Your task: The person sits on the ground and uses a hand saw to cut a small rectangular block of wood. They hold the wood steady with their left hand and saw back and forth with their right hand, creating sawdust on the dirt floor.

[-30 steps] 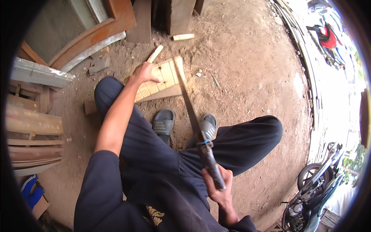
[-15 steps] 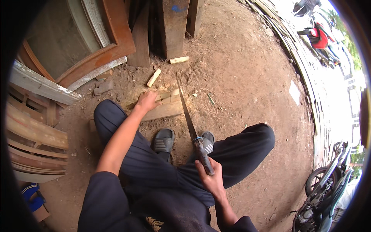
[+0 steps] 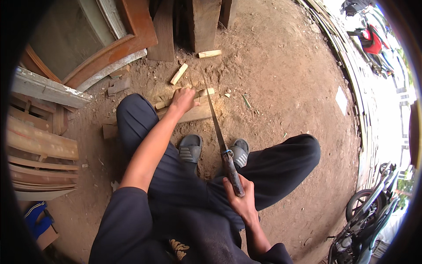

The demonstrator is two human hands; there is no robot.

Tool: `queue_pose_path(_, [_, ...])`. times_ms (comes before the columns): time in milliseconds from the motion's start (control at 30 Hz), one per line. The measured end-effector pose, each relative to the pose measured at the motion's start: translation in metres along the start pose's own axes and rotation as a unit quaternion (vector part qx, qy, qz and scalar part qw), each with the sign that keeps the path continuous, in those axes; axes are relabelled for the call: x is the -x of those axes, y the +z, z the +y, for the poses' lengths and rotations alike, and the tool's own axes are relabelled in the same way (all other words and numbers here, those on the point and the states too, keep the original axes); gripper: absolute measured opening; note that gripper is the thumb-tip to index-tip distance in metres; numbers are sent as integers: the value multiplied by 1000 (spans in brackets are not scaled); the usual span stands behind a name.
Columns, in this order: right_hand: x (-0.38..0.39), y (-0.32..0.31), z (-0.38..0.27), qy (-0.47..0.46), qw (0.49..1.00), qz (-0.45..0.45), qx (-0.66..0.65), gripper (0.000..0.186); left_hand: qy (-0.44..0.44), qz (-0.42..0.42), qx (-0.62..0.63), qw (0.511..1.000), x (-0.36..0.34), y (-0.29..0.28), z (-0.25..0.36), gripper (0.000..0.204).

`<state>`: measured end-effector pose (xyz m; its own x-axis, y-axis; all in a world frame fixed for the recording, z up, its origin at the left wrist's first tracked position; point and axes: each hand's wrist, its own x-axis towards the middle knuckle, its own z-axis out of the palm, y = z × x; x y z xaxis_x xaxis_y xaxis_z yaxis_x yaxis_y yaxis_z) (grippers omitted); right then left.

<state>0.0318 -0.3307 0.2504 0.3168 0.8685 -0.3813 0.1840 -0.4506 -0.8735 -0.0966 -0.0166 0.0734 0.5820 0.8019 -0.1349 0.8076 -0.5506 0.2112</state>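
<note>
A handsaw (image 3: 215, 118) with a long tapering blade and a dark, worn handle is in my right hand (image 3: 241, 197), whose fingers wrap the handle above my lap. Its blade points away from me, and its tip passes close to the right end of a pale wooden strip (image 3: 206, 92). My left hand (image 3: 183, 99) is closed over the middle of that strip, which lies along a thick wooden block (image 3: 198, 114) on the ground. The fingers hide the strip's middle. I cannot tell whether the blade touches the wood.
Two short offcuts, one wooden piece (image 3: 179, 74) and another piece (image 3: 210, 53), lie beyond the block. Upright timber posts (image 3: 205, 26) and a framed wooden panel (image 3: 140, 37) stand at the far left. Stacked curved boards (image 3: 44, 141) are at left; a motorcycle (image 3: 362, 211) stands right.
My left hand has moved right and closed over the strip, which now stretches across the block. My right hand still holds the saw in much the same pose. The whole view has shifted slightly.
</note>
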Motion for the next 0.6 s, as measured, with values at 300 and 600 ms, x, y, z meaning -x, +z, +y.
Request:
queue_pose_path(300, [-25,23,3,-36,999,-2,6,20,-17,-29,21,999,-7,1,-10,48])
queue_pose_path(600, [-15,17,2,0,1000,-10,-8,17,-55,-78,46,994,-13,17,-14,58])
